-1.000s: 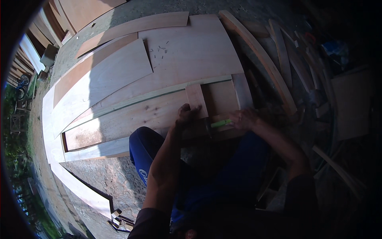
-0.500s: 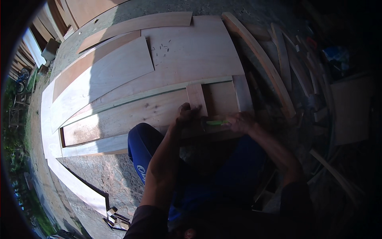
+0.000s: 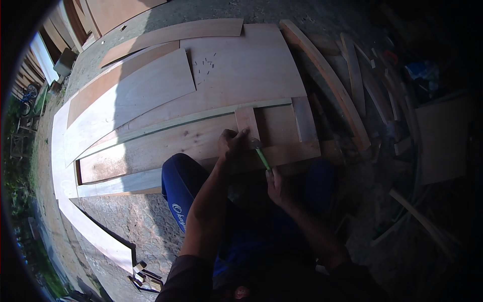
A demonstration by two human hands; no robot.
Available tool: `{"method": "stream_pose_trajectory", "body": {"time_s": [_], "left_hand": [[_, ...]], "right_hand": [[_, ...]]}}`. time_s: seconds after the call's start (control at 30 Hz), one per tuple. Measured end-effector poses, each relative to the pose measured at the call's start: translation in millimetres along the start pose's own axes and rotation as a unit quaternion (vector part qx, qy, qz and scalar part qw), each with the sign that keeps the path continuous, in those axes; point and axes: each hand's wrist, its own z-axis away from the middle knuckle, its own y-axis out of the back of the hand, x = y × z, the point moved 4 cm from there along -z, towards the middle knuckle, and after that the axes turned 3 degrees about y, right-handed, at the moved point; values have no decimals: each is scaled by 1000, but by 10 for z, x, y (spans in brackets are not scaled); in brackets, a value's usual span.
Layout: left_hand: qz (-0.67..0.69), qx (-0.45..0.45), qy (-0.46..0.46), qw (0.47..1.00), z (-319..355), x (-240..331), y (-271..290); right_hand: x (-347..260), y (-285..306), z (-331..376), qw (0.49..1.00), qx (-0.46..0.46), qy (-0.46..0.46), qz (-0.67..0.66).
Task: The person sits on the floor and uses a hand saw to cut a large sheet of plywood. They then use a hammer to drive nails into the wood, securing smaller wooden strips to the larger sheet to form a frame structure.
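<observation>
My right hand (image 3: 276,187) grips the green handle of a hammer (image 3: 262,157). The hammer's metal head rests at or just above the lower end of a short wooden crosspiece (image 3: 246,120). This crosspiece lies across a long wooden frame (image 3: 282,151) in front of my knees. Beside the hammer head, my left hand (image 3: 231,144) is closed at the crosspiece's left edge, its fingers curled together. Whatever is pinched there is too small or dark to make out. A panel (image 3: 171,141) shows inside the frame.
Thin plywood sheets (image 3: 151,95) overlap on a large pale sheet (image 3: 251,60) beyond the frame, with several small dark pieces scattered on it. Long timber strips (image 3: 327,75) lie at the right. A narrow board (image 3: 103,234) lies on the ground at the lower left.
My right hand has moved down and left, swinging the hammer from lying sideways to pointing up at the crosspiece. My left hand stays at the crosspiece with slightly shifted fingers.
</observation>
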Motion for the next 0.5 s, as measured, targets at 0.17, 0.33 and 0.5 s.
{"method": "stream_pose_trajectory", "body": {"time_s": [0.17, 0.33, 0.5], "left_hand": [[24, 8, 15, 1000, -166, -204, 113], [28, -17, 16, 999, -57, -108, 82], [31, 12, -20, 999, 14, -160, 58]], "right_hand": [[-11, -177, 9, 999, 9, 50, 9], [20, -167, 80, 998, -7, -55, 21], [85, -161, 121, 998, 8, -61, 8]]}}
